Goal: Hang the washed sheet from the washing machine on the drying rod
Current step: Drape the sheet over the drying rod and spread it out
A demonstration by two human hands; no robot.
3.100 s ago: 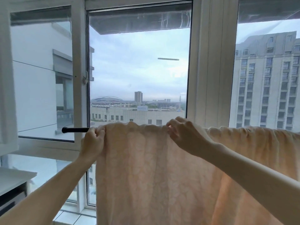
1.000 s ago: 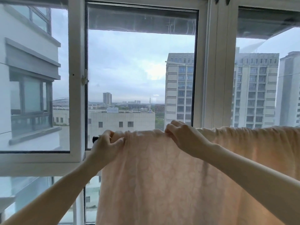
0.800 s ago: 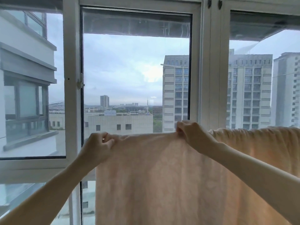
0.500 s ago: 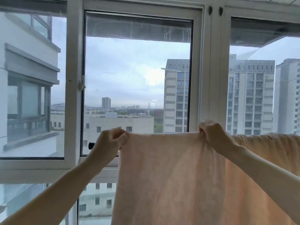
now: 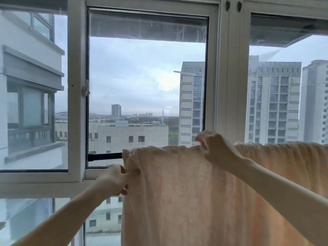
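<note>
Head view: the sheet already hangs over the rod. The left hand pinches its side edge below the rod; the right hand grips the top fold. Only spreading and straightening seems left.

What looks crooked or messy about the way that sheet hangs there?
The peach sheet is bunched and wrinkled along its top edge over the black drying rod, not spread flat. Its left corner dips where the left hand pinches the side edge below the rod; the right hand grips the top.
</note>
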